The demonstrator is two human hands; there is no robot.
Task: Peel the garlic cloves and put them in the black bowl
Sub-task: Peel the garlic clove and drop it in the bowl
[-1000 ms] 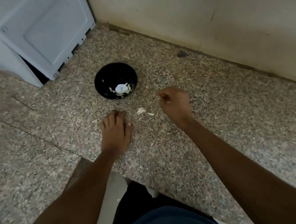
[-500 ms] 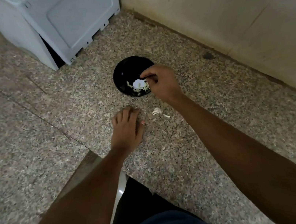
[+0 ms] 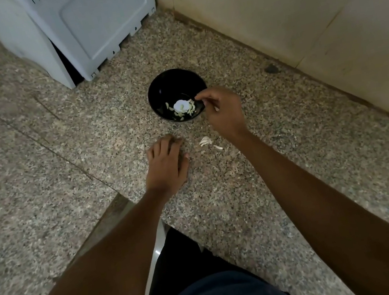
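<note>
The fingers [image 3: 202,97] of the right hand [image 3: 225,112] are curling over the near right rim of the black bowl [image 3: 155,95] — whether they are pinching anything cannot be told. The left hand [image 3: 166,162] is lying flat on the speckled desk [image 3: 259,200], fingers released and holding nothing. Inside the bowl, pale peeled garlic cloves [image 3: 192,107] are sitting around a bright white glare patch. Garlic skins [image 3: 205,141] are lying on the desk between the two hands — just beside the right wrist. A white appliance [image 3: 94,23] is standing behind the bowl.
</note>
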